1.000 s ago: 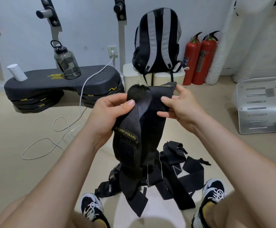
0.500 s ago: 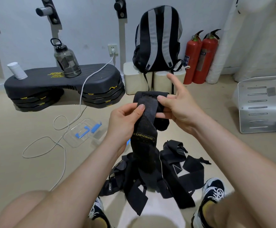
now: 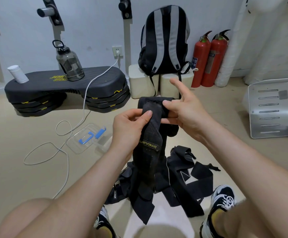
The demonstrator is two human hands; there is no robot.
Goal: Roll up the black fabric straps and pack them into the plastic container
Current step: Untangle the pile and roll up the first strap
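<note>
Black fabric strap (image 3: 150,134) held up between both hands, rolled at its top end

The left hand (image 3: 129,127) pinches the strap just under the roll, thumb pressed on the front face and the other fingers curled behind it. The right hand (image 3: 186,114) grips the rolled top from the 3 o'clock side, thumb lying across the front of the roll and the lower fingers wrapped round it, while the index finger sticks out straight toward 12 o'clock and touches nothing. Below the hands the strap hangs straight down, a yellow-lettered label showing on its front, and its loose tail reaches the pile of straps (image 3: 188,179) heaped on the floor (image 3: 11,143) at 6 o'clock, between the person's two shoes.

The plastic container (image 3: 88,138), clear with blue clips, lies on the floor at 9 o'clock from the left hand, well apart from the pile. A white cable (image 3: 66,152) loops past it on its 9 o'clock side. At 10 o'clock stands a dark step platform (image 3: 62,86) carrying a water bottle (image 3: 69,64) and a white canister (image 3: 18,74). A backpack (image 3: 164,42) sits at 12 o'clock, two red fire extinguishers (image 3: 210,59) at 1 o'clock, and a slotted metal panel (image 3: 275,107) at 3 o'clock
</note>
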